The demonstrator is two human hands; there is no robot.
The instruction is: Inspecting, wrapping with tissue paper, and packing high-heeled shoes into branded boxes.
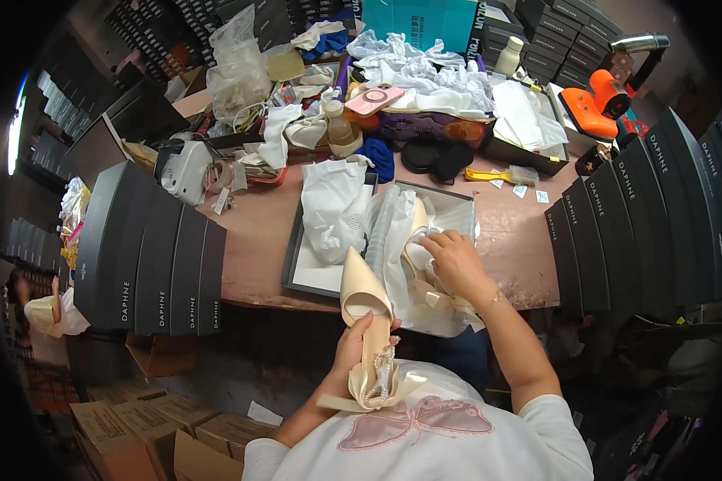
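Open shoe box (457, 200): second cream shoe (416, 232), tissue paper (393, 240); right hand (456, 260) pressing paper, grip loose. Left hand (351, 353) grip closed around cream pointed shoe (367, 309) past tabletop (257, 240) edge.

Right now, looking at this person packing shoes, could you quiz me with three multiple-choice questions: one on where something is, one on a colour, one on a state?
1. Where is the right hand?
A. in the open shoebox
B. on the orange tool
C. on the pink phone

2. What colour is the shoe in the left hand?
A. black
B. cream
C. red

3. How is the shoebox?
A. closed
B. open, lined with white tissue paper
C. crushed flat

Answers:
1. A, the hand rests on paper and a second shoe inside the box.
2. B, the pointed shoe is pale cream with a bow.
3. B, no lid covers it and the paper spills out.
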